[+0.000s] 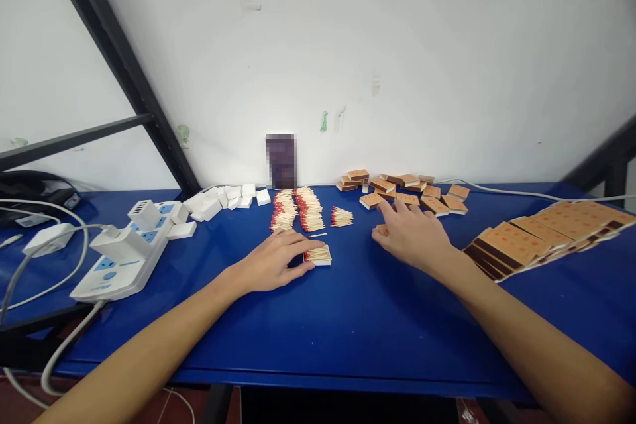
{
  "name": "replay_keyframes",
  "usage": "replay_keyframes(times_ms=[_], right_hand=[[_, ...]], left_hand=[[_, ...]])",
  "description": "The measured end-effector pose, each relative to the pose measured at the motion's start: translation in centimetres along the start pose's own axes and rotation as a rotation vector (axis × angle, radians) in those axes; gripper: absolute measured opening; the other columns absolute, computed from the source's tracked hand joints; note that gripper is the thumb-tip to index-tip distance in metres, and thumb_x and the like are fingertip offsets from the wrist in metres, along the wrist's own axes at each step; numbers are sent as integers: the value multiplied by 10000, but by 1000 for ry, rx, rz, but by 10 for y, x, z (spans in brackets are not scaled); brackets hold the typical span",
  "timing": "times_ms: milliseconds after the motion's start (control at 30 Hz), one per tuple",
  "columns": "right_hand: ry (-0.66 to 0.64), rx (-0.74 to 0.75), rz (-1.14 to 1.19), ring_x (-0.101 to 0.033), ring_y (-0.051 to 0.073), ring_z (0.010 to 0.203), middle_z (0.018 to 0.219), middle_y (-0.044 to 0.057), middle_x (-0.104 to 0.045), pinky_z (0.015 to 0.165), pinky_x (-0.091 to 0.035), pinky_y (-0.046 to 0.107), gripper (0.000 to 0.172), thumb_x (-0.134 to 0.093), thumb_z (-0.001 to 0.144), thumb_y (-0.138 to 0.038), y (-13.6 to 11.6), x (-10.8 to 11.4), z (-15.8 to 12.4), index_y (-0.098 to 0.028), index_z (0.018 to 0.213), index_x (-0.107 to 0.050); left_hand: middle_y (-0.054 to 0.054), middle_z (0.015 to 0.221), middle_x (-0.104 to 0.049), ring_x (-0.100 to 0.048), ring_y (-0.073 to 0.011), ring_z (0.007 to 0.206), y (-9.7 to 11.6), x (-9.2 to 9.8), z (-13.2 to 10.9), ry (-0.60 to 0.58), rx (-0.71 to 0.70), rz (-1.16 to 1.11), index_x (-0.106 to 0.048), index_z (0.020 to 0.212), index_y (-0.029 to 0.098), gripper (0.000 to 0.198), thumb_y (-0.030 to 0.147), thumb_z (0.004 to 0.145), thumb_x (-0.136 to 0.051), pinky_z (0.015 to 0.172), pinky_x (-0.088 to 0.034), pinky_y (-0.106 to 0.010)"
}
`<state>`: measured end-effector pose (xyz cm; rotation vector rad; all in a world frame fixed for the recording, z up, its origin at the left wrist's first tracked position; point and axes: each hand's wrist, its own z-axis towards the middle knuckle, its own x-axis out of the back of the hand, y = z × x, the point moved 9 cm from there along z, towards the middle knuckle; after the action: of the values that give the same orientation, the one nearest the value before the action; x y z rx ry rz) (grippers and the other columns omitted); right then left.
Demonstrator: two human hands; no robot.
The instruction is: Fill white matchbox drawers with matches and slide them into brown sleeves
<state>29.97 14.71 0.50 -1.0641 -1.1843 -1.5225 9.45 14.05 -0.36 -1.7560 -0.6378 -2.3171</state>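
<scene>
My left hand rests on the table, its thumb and fingers closed round the sides of a small white matchbox tray full of red-tipped matches. Two long rows of matches lie behind it, with a smaller bunch of matches to their right. A single match lies just beyond the tray. My right hand is low over the table at the front of a pile of orange-brown matchboxes, fingers spread. A bit of orange-brown card shows between its thumb and index finger; the rest is hidden.
White empty-looking trays are heaped at the back left. A power strip with chargers and cables stands at left. Overlapping flat matchbox covers spread out at right. A blurred dark object leans on the wall.
</scene>
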Motion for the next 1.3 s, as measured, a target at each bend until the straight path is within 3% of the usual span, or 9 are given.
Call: replay_keyframes(times_ms=[133, 200, 333, 467, 633, 867, 1067, 1300], right_hand=[[-196, 25, 140, -635, 307, 911, 1028, 136, -640, 725, -438, 393, 372, -344, 929, -412, -3, -10, -9, -171, 1160, -507], [-228, 93, 193, -628, 308, 916, 1004, 123, -639, 735, -439, 403, 364, -333, 925, -407, -12, -8, -16, -182, 1153, -505], [-179, 352, 245, -599, 298, 983, 1090, 126, -610, 783, -440, 395, 345, -439, 856, -304, -45, 5, -36, -164, 1164, -508], [-118, 508, 307, -625, 253, 898, 1113, 120, -619, 756, -429, 354, 325, -442, 844, -207, -71, 14, -49, -162, 1159, -507], [-84, 537, 292, -636, 252, 772, 1054, 95, -660, 682, -388, 344, 357, -466, 828, -228, -80, 17, -49, -177, 1180, -491], [-81, 535, 347, -641, 237, 778, 1060, 79, -660, 631, -344, 310, 377, -454, 838, -246, -79, 14, -46, -187, 1210, -468], [-89, 560, 403, -634, 247, 838, 1067, 80, -648, 667, -374, 315, 411, -490, 819, -242, -80, 15, -47, -187, 1226, -468], [-115, 583, 546, -608, 216, 840, 1078, 81, -623, 693, -405, 293, 424, -524, 813, -249, -80, 14, -46, -191, 1227, -452]], left_hand=[[-70, 1104, -618, -572, -208, 996, 6, -2, 0, -51, -38, 107, -542, 1321, 265, 351, 297, 1004, -396, 886, -413, -354], [-75, 1109, -608, -566, -212, 1002, 7, -2, 0, -56, -49, 135, -555, 1309, 258, 348, 300, 1004, -393, 893, -407, -358], [-77, 1111, -612, -568, -213, 1007, 5, -2, -1, -44, -39, 118, -518, 1345, 247, 371, 323, 1000, -403, 900, -413, -358], [-78, 1135, -612, -566, -213, 1036, 3, -1, -1, -29, -30, 105, -492, 1362, 250, 381, 336, 999, -413, 912, -412, -348], [-69, 1079, -612, -577, -210, 940, 9, -2, 0, -73, -67, 289, -460, 1390, 318, 390, 282, 1017, -350, 863, -397, -347], [-85, 1088, -589, -561, -224, 916, 13, -9, 0, -118, -102, 523, -430, 1397, 353, 426, 226, 992, -398, 845, -376, -356], [-80, 1095, -618, -581, -222, 960, 9, -6, 0, -97, -83, 334, -394, 1428, 295, 416, 315, 1013, -373, 877, -391, -359], [-61, 1175, -646, -581, -234, 1111, -18, -3, -3, 30, 123, -117, -296, 1468, 281, 633, 404, 917, -584, 962, -428, -390]])
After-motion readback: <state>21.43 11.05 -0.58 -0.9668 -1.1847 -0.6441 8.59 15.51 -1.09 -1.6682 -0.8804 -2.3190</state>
